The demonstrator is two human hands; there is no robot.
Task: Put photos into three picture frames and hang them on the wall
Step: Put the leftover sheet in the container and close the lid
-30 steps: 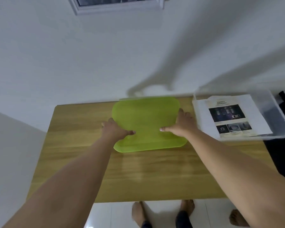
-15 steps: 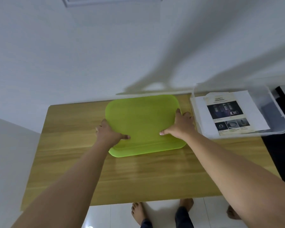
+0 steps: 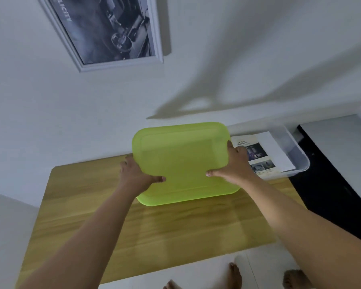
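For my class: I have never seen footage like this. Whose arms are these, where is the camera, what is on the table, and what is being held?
There is no machine here. The arms belong to a person who wears a camera on the head, so the single view looks forward and down. The left hand and right hand grip a green lid by its two sides, over a wooden table. To the right, a clear bin holds a printed sheet. A framed picture hangs on the wall above.
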